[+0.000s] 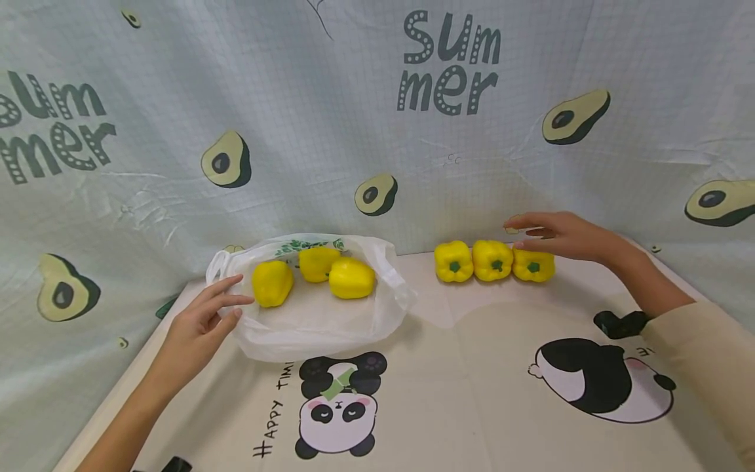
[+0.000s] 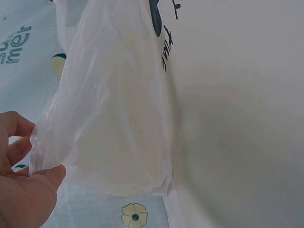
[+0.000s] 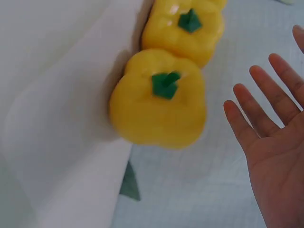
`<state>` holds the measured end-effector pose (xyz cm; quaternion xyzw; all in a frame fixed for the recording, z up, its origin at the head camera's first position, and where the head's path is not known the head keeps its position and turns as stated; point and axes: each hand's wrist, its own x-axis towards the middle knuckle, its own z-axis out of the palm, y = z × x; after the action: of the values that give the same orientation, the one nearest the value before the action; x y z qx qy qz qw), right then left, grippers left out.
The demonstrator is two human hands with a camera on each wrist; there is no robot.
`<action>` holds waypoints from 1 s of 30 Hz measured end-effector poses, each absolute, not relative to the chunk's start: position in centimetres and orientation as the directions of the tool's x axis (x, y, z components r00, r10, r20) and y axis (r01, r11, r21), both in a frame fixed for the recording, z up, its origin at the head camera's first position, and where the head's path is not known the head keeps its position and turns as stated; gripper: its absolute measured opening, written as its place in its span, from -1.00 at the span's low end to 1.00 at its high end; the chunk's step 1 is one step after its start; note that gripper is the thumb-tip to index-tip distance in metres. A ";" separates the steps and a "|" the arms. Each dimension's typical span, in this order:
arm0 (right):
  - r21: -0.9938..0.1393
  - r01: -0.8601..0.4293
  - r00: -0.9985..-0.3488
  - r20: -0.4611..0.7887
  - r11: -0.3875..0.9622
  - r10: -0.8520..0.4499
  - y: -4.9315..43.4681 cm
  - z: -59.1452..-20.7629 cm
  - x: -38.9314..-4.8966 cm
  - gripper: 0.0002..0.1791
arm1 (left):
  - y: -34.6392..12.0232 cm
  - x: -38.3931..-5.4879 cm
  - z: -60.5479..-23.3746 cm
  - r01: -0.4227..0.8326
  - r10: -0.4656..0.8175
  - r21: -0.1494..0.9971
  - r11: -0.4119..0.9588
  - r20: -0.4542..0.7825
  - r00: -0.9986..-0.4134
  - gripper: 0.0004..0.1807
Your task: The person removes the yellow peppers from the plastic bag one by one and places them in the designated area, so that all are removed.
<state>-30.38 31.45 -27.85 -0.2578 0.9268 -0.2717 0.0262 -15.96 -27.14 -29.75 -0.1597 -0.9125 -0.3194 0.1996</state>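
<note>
Closest of all, a beige sleeve [image 1: 696, 373] reaches in well to the right of the white plastic bag [image 1: 318, 344]. Its right hand [image 1: 557, 233] is just over the end of a pepper row, fingers straight and spread apart, gripping nothing; the right wrist view shows a gap between fingertips and pepper. At the bag's left edge, the left hand [image 1: 197, 321] pinches the thin plastic between thumb and fingers.

Six yellow bell peppers are in sight from where I stand. Inside the bag lie three: the left pepper [image 1: 272, 284], the back pepper [image 1: 318, 263] and the front-right pepper [image 1: 352, 277]. To the bag's right stand the others, side by side: the near-end pepper [image 1: 454, 262], the middle pepper [image 1: 492, 261] and the far-end pepper [image 1: 533, 265], stems toward the person.

I'd call it about halfway: three bagged, three outside. If the row belongs in the bag, those three remain.
</note>
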 end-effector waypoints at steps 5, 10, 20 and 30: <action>-0.476 -0.543 -0.823 0.142 0.691 -0.549 29.7 -26.6 -29.7 -0.49 | -27.1 -16.0 -29.7 0.425 0.168 0.516 0.744 0.472 -0.865 -0.78; -0.441 -0.598 -0.787 0.167 0.669 -0.594 27.9 -25.9 -28.9 -0.52 | -26.9 -16.0 -29.6 0.416 0.163 0.518 0.747 0.465 -0.870 -0.78; -0.396 -0.713 -0.682 0.201 0.578 -0.703 25.0 -25.5 -28.1 -0.56 | -26.8 -16.1 -29.5 0.415 0.164 0.511 0.753 0.464 -0.870 -0.78; -0.456 -0.713 -0.662 0.191 0.532 -0.725 22.2 -25.0 -26.3 -0.59 | -26.7 -16.0 -29.5 0.414 0.165 0.512 0.753 0.462 -0.872 -0.78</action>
<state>-26.28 22.22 -25.03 -0.4108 0.8751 -0.2557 0.0110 -16.01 -26.72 -29.46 -0.1583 -0.9149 -0.3141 0.1979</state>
